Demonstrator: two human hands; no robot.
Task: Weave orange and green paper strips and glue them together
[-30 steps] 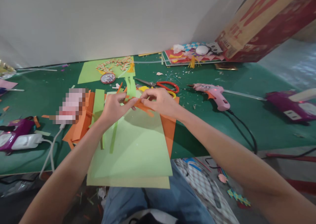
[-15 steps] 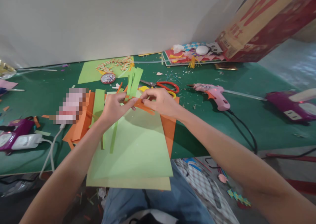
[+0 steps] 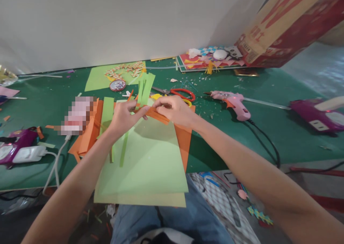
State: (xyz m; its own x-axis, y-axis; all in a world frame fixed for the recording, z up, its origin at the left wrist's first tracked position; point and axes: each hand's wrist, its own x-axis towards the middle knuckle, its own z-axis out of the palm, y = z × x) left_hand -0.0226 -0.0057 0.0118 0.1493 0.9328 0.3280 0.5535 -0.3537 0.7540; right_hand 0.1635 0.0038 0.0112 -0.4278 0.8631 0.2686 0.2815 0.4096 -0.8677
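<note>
My left hand [image 3: 124,117] and my right hand [image 3: 176,111] meet above a stack of light green paper sheets [image 3: 145,165]. Both pinch crossed paper strips: orange strips [image 3: 157,115] run sideways between the fingers, and green strips [image 3: 145,88] stick up and away from them. More green strips [image 3: 123,149] hang down below my left hand. An orange sheet [image 3: 184,143] lies under the green stack. All of this rests on a green table [image 3: 40,107].
Red-handled scissors [image 3: 180,92] lie just behind my hands. A pink glue gun [image 3: 232,103] with a black cord sits to the right, a purple one [image 3: 314,113] farther right, another purple one [image 3: 16,145] at the left. A cardboard box [image 3: 285,21] leans at the back right.
The green strips behind my hands have lifted and now stand up higher and fanned. My fingers shifted slightly on the orange strips; the arms stayed in place.
</note>
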